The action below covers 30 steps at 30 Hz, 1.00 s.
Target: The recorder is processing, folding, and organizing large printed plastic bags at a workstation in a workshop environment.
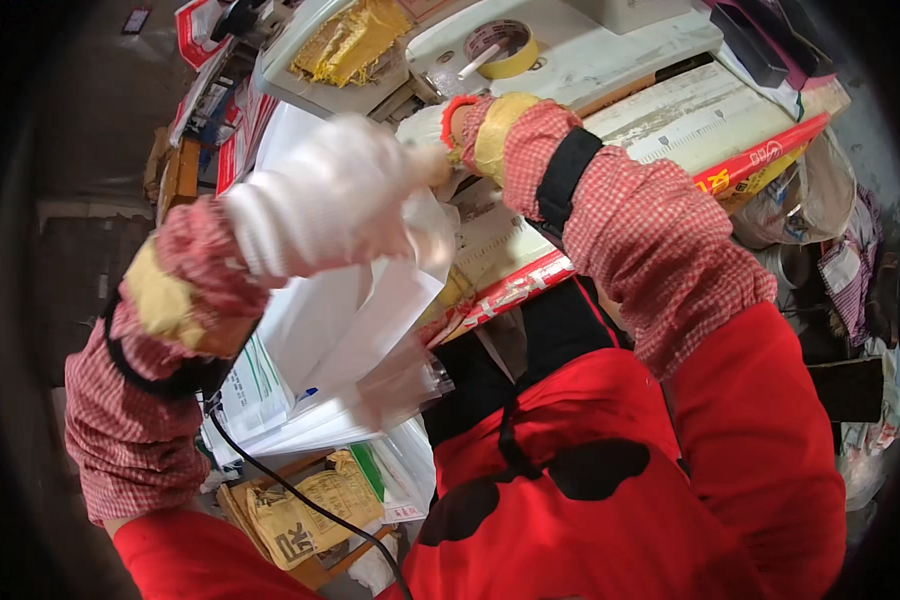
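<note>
My left hand [335, 190], in a white knitted glove, is smeared by motion in front of a pale machine [660, 120]. Its fingers point right, toward my right hand [428, 128]. That hand is in a white glove too, beside an orange-red band at the wrist; the sleeve cuff and the left hand cover much of it. What either hand holds, if anything, does not show clearly. Below the left hand lies a stack of white sheets or flat bags [320, 320]. A blurred see-through piece [395, 385] hangs over the stack's right side.
A yellow tape roll [510, 50] and a frayed yellow cloth [350, 42] rest on the machine's top. Red-and-white tape [515, 290] runs along the ruler-marked front edge. A black cable [300, 490] trails from my left sleeve. Lower left is a box [315, 510]; bags [805, 195] hang at right.
</note>
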Available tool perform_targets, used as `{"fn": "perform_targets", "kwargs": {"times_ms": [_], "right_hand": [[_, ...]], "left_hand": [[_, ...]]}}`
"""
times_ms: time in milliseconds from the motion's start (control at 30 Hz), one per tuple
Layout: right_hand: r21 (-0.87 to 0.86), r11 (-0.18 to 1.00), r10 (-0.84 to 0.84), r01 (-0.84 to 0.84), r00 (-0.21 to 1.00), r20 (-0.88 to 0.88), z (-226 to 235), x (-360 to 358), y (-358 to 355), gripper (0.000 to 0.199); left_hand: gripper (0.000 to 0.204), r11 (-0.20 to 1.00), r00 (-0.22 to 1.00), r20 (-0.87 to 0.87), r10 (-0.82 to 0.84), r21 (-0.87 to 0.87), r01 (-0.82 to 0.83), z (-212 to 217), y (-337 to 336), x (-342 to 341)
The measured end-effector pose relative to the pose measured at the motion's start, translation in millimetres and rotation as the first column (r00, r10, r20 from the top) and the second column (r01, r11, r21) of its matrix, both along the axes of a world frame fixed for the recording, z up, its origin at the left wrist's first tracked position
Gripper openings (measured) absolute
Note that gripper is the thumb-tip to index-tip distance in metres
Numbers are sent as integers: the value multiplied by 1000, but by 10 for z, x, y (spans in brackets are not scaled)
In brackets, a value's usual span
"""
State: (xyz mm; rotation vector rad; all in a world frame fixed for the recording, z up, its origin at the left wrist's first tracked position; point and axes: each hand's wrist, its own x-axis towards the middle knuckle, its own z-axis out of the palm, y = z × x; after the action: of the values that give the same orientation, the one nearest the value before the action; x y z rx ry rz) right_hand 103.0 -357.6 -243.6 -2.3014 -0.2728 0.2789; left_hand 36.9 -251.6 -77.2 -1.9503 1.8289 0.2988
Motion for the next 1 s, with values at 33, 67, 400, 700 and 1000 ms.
{"fn": "perform_targets", "kwargs": {"times_ms": [33, 67, 400, 700, 1000], "right_hand": [[-173, 975, 163, -139, 977, 135, -8, -15, -11, 24], [-358, 902, 337, -240, 911, 238, -6, -25, -12, 29], [-13, 999, 32, -33, 998, -53, 206, -430, -9, 20], [-681, 732, 355, 22, 840, 409, 23, -274, 158, 11], [158, 987, -42, -32, 896, 443, -132, -1751, 786, 9]], "left_hand": [[51, 964, 993, 109, 49, 255, -75, -49, -88, -122], [51, 961, 992, 120, 45, 265, -75, -50, -81, -142], [40, 514, 838, 72, 541, 760, -397, 524, 23, -55], [41, 692, 993, 87, 77, 712, -117, 502, 310, -854], [10, 771, 909, -360, -209, 511, 380, -203, 330, -1311]]}}
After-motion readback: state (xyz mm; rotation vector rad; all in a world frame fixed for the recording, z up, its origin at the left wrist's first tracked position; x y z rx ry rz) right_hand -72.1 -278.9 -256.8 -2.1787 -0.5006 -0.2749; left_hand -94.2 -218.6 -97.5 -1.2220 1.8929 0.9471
